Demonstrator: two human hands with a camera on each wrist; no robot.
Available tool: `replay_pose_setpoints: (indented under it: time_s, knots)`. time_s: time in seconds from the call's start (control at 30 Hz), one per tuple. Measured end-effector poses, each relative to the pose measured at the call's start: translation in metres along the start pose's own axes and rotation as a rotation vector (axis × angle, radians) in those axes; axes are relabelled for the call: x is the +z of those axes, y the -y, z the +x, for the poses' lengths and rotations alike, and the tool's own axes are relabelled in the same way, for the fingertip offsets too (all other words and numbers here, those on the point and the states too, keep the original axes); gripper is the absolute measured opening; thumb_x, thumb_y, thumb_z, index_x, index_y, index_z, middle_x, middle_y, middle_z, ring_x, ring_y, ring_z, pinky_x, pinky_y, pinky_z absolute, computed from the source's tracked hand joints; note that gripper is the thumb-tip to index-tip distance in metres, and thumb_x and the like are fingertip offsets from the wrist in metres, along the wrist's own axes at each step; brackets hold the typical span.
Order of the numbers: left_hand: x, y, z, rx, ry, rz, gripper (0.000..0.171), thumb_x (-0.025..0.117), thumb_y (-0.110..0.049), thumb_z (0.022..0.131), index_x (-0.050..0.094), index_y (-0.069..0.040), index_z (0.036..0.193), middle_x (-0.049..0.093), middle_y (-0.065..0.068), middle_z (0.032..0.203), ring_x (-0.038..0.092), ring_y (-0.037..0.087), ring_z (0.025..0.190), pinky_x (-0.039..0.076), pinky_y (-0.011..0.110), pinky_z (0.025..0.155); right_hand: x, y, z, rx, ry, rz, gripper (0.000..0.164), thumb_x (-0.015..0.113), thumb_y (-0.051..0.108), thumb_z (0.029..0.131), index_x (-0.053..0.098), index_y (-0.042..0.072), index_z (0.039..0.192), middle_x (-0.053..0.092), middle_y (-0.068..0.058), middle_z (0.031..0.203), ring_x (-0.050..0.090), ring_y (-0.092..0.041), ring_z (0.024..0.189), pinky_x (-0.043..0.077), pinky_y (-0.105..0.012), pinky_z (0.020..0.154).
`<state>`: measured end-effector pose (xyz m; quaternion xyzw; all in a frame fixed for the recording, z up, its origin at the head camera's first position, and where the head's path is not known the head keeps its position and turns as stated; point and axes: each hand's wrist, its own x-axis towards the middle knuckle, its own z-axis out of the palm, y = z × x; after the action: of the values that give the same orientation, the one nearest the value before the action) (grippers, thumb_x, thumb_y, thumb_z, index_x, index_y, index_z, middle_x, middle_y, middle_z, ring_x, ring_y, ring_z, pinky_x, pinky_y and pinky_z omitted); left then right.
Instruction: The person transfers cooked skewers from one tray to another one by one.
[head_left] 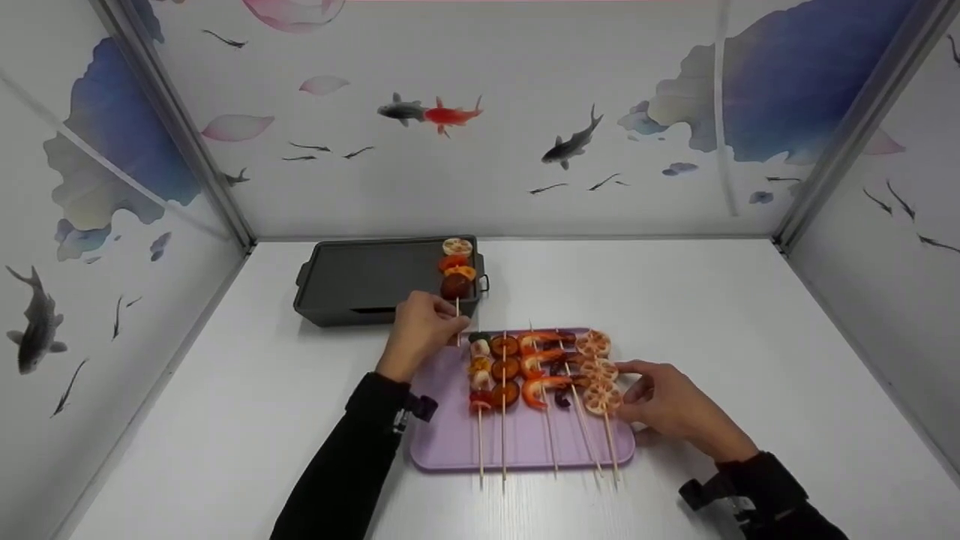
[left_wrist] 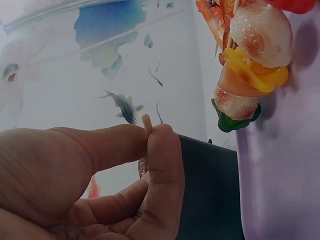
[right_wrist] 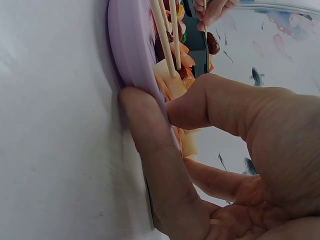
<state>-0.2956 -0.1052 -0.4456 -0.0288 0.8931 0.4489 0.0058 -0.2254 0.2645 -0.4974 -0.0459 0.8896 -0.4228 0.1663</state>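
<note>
My left hand [head_left: 424, 334] pinches the bare stick end of a skewer between thumb and fingertips, as the left wrist view also shows. That skewer [head_left: 455, 276] carries a lotus root slice, red and orange pieces and a dark brown ball; its food is over the right end of the black grill pan [head_left: 367, 277]. At the right side of the lilac tray [head_left: 446, 446], my right hand [head_left: 679, 405] grips the rim between thumb and fingers. Several skewers lie on the tray: mixed vegetables [head_left: 480, 371], round brown slices [head_left: 505, 369], shrimp [head_left: 536, 390] and lotus root [head_left: 601, 397].
A white table [head_left: 720, 300] carries the tray and pan. The tray sits in front of the pan, slightly right. Bare stick ends stick out past the tray's near edge. Printed white panels [head_left: 510, 202] enclose the table at the back and both sides.
</note>
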Motion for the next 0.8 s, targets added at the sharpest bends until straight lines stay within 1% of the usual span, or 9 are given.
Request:
replay_pose_setpoints:
  time_s: [0.1, 0.17, 0.27, 0.33, 0.57, 0.8]
  knots:
    - [-0.0005, 0.0004, -0.0001, 0.004, 0.000, -0.002, 0.017, 0.080, -0.025, 0.085, 0.075, -0.010, 0.093, 0.073, 0.005, 0.087, 0.070, 0.013, 0.067, 0.055, 0.028, 0.061, 0.0003, -0.0003, -0.0004, 0.002, -0.003, 0.000, 0.070, 0.080, 0.020, 0.081, 0.051, 0.015, 0.144, 0.066, -0.008, 0.095, 0.062, -0.020, 0.083, 0.048, -0.031, 0.067]
    - [-0.0011, 0.0009, -0.0006, 0.013, 0.001, -0.006, 0.017, 0.080, -0.024, 0.086, 0.075, -0.009, 0.093, 0.073, 0.005, 0.086, 0.070, 0.013, 0.066, 0.055, 0.028, 0.061, 0.0007, -0.0001, -0.0009, 0.006, 0.000, 0.013, 0.070, 0.080, 0.020, 0.081, 0.050, 0.014, 0.144, 0.066, -0.009, 0.096, 0.062, -0.020, 0.083, 0.050, -0.031, 0.066]
    - [-0.0019, 0.0015, -0.0014, 0.025, 0.006, -0.025, 0.017, 0.079, -0.023, 0.086, 0.075, -0.008, 0.095, 0.074, 0.006, 0.085, 0.071, 0.013, 0.064, 0.055, 0.028, 0.061, 0.0011, 0.0006, -0.0022, -0.002, 0.013, 0.039, 0.072, 0.079, 0.017, 0.082, 0.048, 0.011, 0.146, 0.065, -0.010, 0.097, 0.062, -0.020, 0.083, 0.054, -0.032, 0.063]
    - [-0.0023, 0.0016, -0.0016, 0.032, 0.010, -0.035, 0.018, 0.078, -0.022, 0.087, 0.075, -0.007, 0.096, 0.075, 0.006, 0.085, 0.071, 0.013, 0.063, 0.056, 0.028, 0.061, 0.0013, 0.0014, -0.0027, -0.008, 0.017, 0.041, 0.072, 0.078, 0.016, 0.082, 0.047, 0.010, 0.147, 0.065, -0.011, 0.097, 0.062, -0.020, 0.083, 0.055, -0.033, 0.061]
    - [-0.0030, 0.0025, 0.0002, 0.029, 0.003, -0.007, 0.017, 0.079, -0.026, 0.086, 0.075, -0.010, 0.092, 0.073, 0.004, 0.084, 0.070, 0.014, 0.067, 0.053, 0.028, 0.060, 0.0019, 0.0029, -0.0029, 0.002, 0.006, 0.009, 0.072, 0.079, 0.018, 0.082, 0.048, 0.011, 0.146, 0.065, -0.009, 0.096, 0.060, -0.020, 0.082, 0.051, -0.032, 0.060]
    - [-0.0041, 0.0031, 0.0003, 0.036, 0.017, -0.018, 0.017, 0.078, -0.025, 0.087, 0.075, -0.009, 0.092, 0.074, 0.005, 0.083, 0.070, 0.015, 0.067, 0.054, 0.028, 0.059, 0.0009, 0.0010, -0.0007, 0.026, -0.004, -0.005, 0.070, 0.079, 0.019, 0.082, 0.050, 0.016, 0.145, 0.066, -0.008, 0.096, 0.061, -0.021, 0.083, 0.049, -0.032, 0.063]
